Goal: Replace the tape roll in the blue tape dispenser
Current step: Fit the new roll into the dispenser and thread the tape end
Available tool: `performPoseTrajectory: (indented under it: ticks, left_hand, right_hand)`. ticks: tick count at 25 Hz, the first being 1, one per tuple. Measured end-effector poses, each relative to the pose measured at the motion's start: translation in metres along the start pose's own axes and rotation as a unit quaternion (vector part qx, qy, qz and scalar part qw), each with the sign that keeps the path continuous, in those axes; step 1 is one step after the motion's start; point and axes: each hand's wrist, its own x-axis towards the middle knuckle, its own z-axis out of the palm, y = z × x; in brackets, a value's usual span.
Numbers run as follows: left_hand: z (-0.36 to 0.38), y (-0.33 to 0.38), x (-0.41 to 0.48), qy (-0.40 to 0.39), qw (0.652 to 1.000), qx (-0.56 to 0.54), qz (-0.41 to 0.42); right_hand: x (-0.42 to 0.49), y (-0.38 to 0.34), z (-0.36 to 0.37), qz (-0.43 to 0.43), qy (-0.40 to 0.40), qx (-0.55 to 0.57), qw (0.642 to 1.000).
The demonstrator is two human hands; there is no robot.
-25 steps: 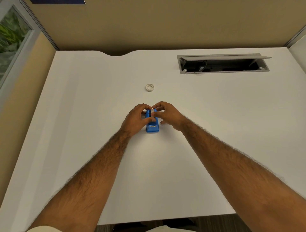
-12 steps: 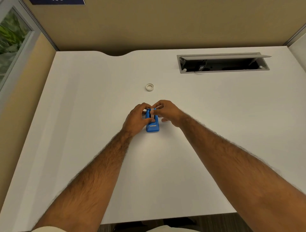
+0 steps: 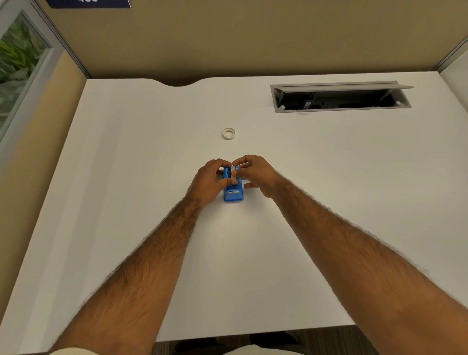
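Counted on the white desk (image 3: pixel 126 228): one blue tape dispenser (image 3: pixel 233 195); two tape rolls, one seated in the dispenser (image 3: pixel 232 170), one loose ring (image 3: pixel 228 133) lying well apart, farther from the person. Two bare hands are seen, left (image 3: pixel 210 181) and right (image 3: pixel 255 173). One open cable hatch (image 3: pixel 340 97) is noted. One dark sign (image 3: pixel 88 3) is counted on the partition.

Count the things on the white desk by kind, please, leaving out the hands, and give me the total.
Blue tape dispenser: 1
Loose tape roll, lying flat beyond the dispenser: 1
Tape roll at the dispenser, between the fingers: 1
Open cable hatch set in the desk: 1
Total: 4
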Motion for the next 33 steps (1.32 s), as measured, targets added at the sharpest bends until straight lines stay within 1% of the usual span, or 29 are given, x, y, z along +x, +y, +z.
performPoseTrajectory:
  ticks: [3, 6, 12, 16, 20, 26, 33]
  left_hand:
    - [0.000, 0.003, -0.002, 0.002, 1.000, 0.012, 0.003]
    - [0.001, 0.006, -0.003, 0.004, 1.000, 0.010, 0.005]
    - [0.006, 0.008, -0.007, 0.020, 0.999, 0.034, 0.007]
    - [0.006, 0.005, -0.007, 0.016, 1.000, 0.015, -0.002]
    - [-0.001, 0.003, -0.006, 0.015, 1.000, -0.027, 0.000]
    - [-0.001, 0.008, -0.006, 0.002, 1.000, -0.005, -0.006]
    - [0.000, 0.012, -0.007, 0.005, 1.000, 0.001, -0.010]
  right_hand:
    - [-0.001, 0.003, 0.003, -0.006, 0.003, 0.009, 1.000]
    - [0.000, 0.002, 0.004, 0.006, 0.014, 0.015, 1.000]
    - [0.002, -0.007, 0.001, 0.027, 0.010, 0.028, 0.999]
    - [0.002, -0.009, 0.005, 0.020, 0.037, 0.025, 0.999]
    - [-0.001, -0.003, 0.006, 0.010, 0.032, 0.033, 0.999]
    - [-0.004, 0.007, 0.009, -0.008, 0.036, 0.043, 0.998]
    - [0.002, -0.002, 0.012, 0.007, 0.060, 0.030, 0.998]
